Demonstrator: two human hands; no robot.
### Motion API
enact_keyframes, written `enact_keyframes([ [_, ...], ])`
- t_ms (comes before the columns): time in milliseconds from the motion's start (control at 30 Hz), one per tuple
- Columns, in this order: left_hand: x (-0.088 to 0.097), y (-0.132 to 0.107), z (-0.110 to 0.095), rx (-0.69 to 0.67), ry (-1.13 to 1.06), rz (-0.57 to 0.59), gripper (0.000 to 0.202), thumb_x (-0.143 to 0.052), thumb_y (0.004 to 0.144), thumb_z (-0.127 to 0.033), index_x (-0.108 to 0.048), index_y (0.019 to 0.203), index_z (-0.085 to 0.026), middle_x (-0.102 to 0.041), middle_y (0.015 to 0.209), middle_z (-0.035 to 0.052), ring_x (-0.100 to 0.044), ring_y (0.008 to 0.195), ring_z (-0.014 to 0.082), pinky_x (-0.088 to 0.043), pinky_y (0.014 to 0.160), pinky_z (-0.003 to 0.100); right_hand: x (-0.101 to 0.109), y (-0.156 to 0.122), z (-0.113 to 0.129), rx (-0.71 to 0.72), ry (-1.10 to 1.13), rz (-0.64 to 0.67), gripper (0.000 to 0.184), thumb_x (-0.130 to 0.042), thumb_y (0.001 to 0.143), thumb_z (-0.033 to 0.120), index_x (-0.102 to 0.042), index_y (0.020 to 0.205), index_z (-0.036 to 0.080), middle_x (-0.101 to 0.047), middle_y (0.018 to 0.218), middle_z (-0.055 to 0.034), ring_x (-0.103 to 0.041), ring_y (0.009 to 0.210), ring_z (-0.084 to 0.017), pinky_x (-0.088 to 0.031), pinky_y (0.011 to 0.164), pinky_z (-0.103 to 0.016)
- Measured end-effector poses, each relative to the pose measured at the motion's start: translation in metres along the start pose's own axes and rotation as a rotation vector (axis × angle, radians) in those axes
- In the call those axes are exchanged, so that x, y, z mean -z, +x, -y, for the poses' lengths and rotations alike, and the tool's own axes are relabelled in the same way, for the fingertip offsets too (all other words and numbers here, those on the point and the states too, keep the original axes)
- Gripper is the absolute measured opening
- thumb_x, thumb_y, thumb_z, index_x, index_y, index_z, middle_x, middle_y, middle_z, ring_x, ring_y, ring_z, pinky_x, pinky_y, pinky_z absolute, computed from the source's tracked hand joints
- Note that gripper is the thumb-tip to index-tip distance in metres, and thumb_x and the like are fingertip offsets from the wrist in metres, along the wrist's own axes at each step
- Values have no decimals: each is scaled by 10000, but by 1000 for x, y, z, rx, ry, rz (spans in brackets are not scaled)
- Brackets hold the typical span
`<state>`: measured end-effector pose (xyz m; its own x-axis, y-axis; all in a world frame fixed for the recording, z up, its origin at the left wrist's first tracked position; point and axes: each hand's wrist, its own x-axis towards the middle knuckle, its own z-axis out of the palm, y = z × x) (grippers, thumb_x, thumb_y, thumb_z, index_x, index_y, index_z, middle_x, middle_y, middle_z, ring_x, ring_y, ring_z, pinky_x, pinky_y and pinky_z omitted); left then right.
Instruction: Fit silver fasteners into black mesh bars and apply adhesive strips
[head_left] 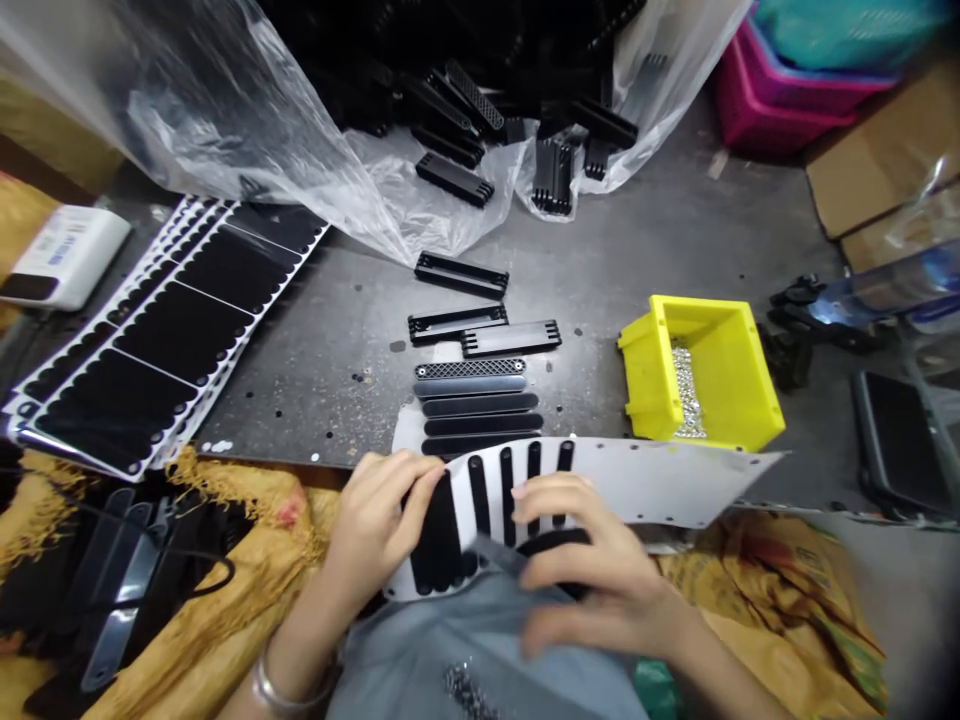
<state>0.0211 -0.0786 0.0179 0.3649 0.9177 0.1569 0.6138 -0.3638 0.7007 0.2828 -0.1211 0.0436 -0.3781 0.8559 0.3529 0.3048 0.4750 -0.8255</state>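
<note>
A white backing sheet (652, 480) with long black adhesive strips (478, 500) lies across my lap and against the table edge. My left hand (386, 520) pinches its left part, thumb on top beside a wide black area. Over the middle of the sheet is my right hand (592, 560), smeared by motion, its fingers partly spread. A blurred dark strip (499, 553) slants up to its fingertips; whether they grip it cannot be made out. Just beyond the sheet, several narrow black plastic bars (480, 404) lie in a row, one with a lattice face (470, 370).
Black slotted pieces (461, 274) lie farther back, before a clear plastic bag (360, 200) full of more. A yellow bin (750, 390) with small shiny parts stands right. Stacked black label sheets (180, 330) lie left. A phone (904, 440) sits at the right edge.
</note>
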Motion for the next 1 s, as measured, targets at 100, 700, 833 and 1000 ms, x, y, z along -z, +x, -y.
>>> enact_keyframes([
  [100,14,-9,16,-81,195,10,114,-658,971,-216,-687,1073,-258,-744,898,-7,-662,824,178,-403,893,362,21,12,-8,-265,318,-142,215,-724,938,459,-628,1027,289,-588,1126,-38,-695,847,-171,-611,702,-358],
  [700,11,88,56,281,-127,-83,218,-563,1001,-323,-776,973,-288,-796,955,-15,-686,960,212,-388,1021,429,-35,146,-83,138,-371,152,172,-586,1036,237,-743,1078,182,-747,1044,-81,-599,882,-193,-540,803,-363],
  [833,10,91,55,305,-127,-91,157,-645,962,-348,-772,891,-289,-790,919,-35,-682,939,206,-365,1042,441,-34,148,-78,139,-426,162,175,-606,1024,254,-759,1048,171,-750,1050,-95,-613,900,-212,-548,802,-376],
  [1000,11,91,55,329,-130,-81,145,-671,936,-348,-768,848,-286,-790,909,-37,-678,938,207,-364,1048,454,3,132,-76,-100,-410,111,172,-648,1007,284,-752,1116,201,-718,1053,-84,-665,930,-200,-559,826,-356],
])
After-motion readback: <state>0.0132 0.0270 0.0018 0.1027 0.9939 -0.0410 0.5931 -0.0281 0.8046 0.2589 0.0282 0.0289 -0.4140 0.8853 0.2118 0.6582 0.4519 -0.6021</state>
